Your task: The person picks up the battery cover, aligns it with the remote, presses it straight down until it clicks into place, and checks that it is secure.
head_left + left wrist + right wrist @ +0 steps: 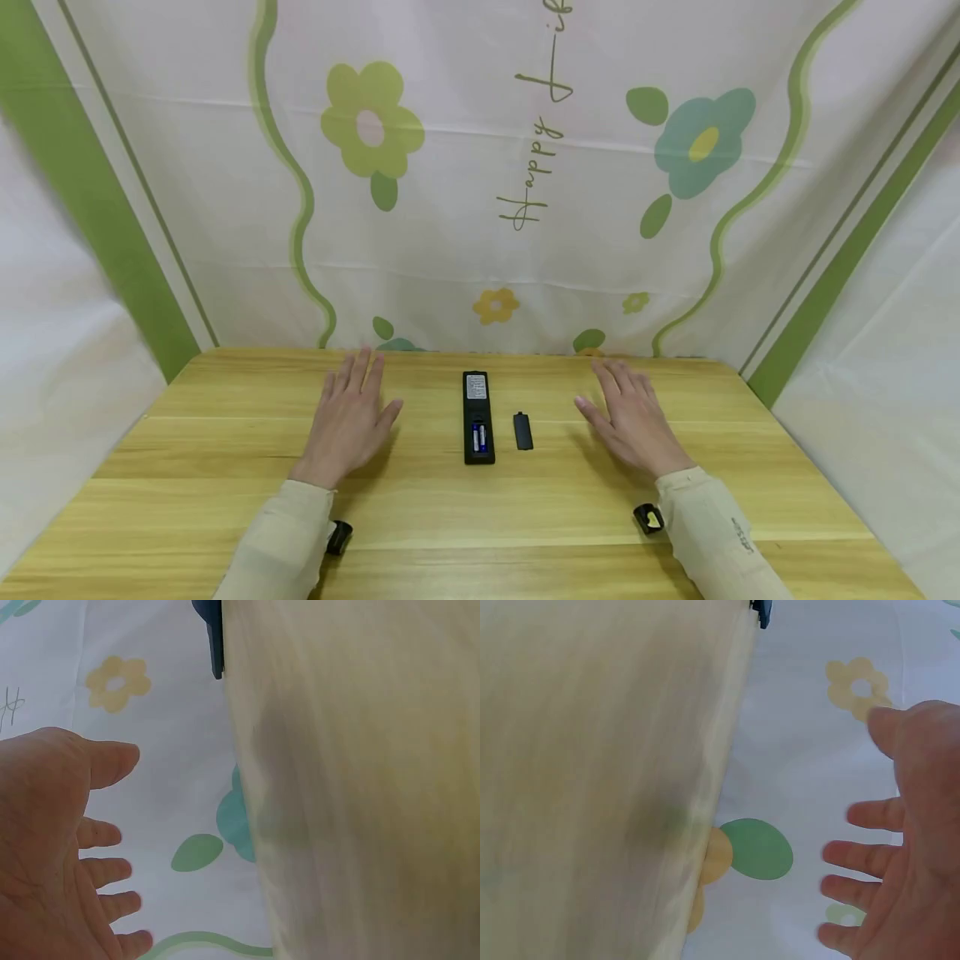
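Observation:
A black remote (478,417) lies back side up on the wooden table, its battery compartment uncovered with batteries (479,437) inside. Just right of it lies a small black cover (522,431), apart from the remote. To the left, the left hand (348,425) is palm down with its fingers extended, holding nothing. The right hand (632,417), also palm down and empty, is to the right of the cover. Both wrist views show the left hand (52,847) and the right hand (922,832) with fingers spread; a dark object's edge (217,645) shows at the top.
The wooden table (420,517) ends at a white curtain (450,233) with printed flowers and lettering. Black wrist devices (340,537) show below both sleeves. More white cloth hangs at the left and right sides.

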